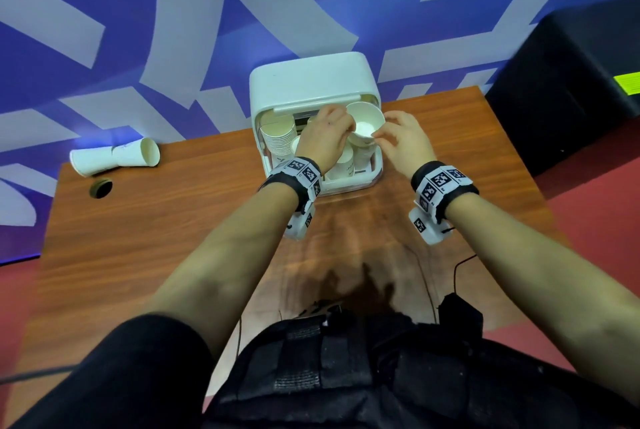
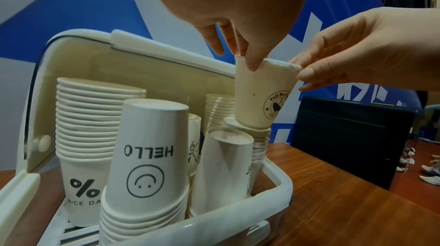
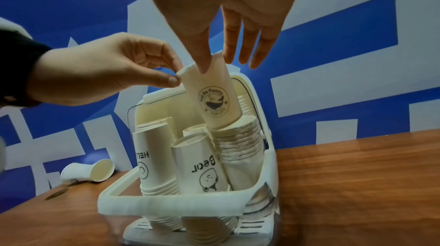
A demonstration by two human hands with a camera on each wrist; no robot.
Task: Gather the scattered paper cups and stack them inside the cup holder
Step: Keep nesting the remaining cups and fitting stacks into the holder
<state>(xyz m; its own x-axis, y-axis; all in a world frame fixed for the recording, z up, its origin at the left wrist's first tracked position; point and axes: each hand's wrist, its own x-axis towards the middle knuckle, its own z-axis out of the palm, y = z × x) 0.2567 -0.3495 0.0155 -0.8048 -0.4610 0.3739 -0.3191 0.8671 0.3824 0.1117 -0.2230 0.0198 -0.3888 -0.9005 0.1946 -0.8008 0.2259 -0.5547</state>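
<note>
Left hand [image 1: 325,139] and right hand [image 1: 403,141] pinching, forearms extended.

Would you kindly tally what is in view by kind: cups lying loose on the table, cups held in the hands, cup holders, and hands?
loose cups, lying on their sides: 2
held cup, pinched at the rim from both sides: 1
cup holder: 1
Hands, the left hand and the right hand: 2
Total: 6

Blue-white wall [image 1: 207,30], wooden table [image 1: 156,227], red floor [image 1: 595,220].
</note>
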